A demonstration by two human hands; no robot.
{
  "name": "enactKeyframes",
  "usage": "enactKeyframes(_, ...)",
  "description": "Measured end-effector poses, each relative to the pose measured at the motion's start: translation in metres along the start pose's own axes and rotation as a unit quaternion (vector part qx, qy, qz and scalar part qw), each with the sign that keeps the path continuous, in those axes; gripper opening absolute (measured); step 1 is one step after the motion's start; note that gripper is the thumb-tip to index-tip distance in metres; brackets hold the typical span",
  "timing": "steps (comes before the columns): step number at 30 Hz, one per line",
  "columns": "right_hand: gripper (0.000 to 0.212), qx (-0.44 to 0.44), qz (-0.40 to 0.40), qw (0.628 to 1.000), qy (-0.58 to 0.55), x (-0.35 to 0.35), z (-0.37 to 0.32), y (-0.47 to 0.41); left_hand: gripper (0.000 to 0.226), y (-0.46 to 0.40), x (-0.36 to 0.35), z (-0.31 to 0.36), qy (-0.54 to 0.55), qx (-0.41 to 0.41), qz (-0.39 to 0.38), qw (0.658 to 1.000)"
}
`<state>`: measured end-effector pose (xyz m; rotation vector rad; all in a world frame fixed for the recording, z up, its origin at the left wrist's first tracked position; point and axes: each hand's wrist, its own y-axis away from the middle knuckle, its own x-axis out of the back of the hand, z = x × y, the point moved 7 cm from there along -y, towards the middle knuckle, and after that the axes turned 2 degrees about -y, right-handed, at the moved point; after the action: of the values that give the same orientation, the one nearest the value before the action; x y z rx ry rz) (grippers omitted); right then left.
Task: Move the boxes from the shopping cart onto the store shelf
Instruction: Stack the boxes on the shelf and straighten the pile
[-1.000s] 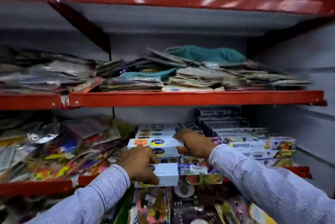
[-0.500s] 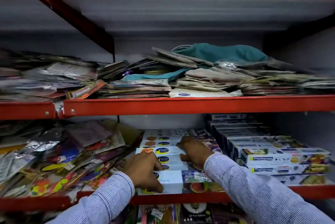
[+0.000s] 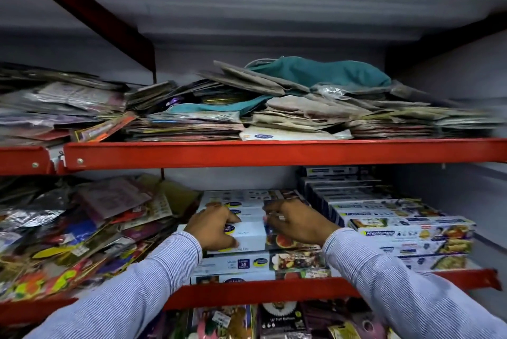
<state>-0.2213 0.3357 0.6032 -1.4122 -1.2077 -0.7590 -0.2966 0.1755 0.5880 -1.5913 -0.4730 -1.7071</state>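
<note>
A long white box [image 3: 251,232] with a yellow-and-blue logo and fruit pictures lies on top of a stack of like boxes [image 3: 241,263] on the lower red shelf [image 3: 260,291]. My left hand [image 3: 214,226] grips its left end, fingers curled over the top and thumb on the front face. Over its right end my right hand [image 3: 296,224] lies with bent fingers pressing on it. More of the same boxes [image 3: 238,197] lie behind. The shopping cart is out of view.
A stepped stack of blue-and-white wrap boxes [image 3: 411,234] fills the shelf's right side. Loose colourful packets [image 3: 71,229] are heaped at the left. The upper shelf [image 3: 274,153] holds flat packets and a teal cloth bag [image 3: 323,72]. More packets [image 3: 274,319] hang below.
Both hands have carried the white box from the shelf's front edge inward and set it on the stack. The view has drawn closer to the shelf.
</note>
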Motion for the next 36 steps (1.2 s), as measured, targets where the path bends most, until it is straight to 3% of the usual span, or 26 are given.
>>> enactKeyframes(4, 0.061, -0.011, -0.019, 0.998, 0.05, -0.023, 0.011, 0.021, 0.06, -0.005, -0.016, 0.001, -0.037, -0.013, 0.038, 0.999)
enactKeyframes(8, 0.053, -0.012, 0.008, 0.998, 0.057, -0.037, 0.021, 0.026, 0.054, -0.001, -0.03, 0.001, -0.117, -0.029, 0.088, 0.989)
enactKeyframes(15, 0.041, -0.006, 0.036, 0.998, 0.051, -0.037, 0.025, 0.021, 0.044, 0.008, -0.045, -0.003, -0.055, -0.057, 0.137, 0.987)
enactKeyframes(20, 0.041, 0.021, 0.056, 0.995, 0.078, -0.039, 0.026, 0.024, 0.046, 0.012, -0.049, -0.004, -0.071, -0.067, 0.168, 0.981)
enactKeyframes(25, 0.047, 0.032, 0.084, 0.987, 0.13, -0.053, 0.028, 0.034, 0.051, 0.022, -0.058, 0.004, -0.131, -0.072, 0.197, 0.969)
enactKeyframes(28, 0.056, 0.005, 0.144, 0.973, 0.181, -0.068, 0.029, 0.048, 0.063, 0.03, -0.066, 0.006, -0.177, -0.084, 0.232, 0.953)
enactKeyframes(36, 0.062, -0.044, 0.163, 0.963, 0.212, -0.091, 0.038, 0.05, 0.075, 0.023, -0.087, -0.005, -0.206, -0.078, 0.21, 0.953)
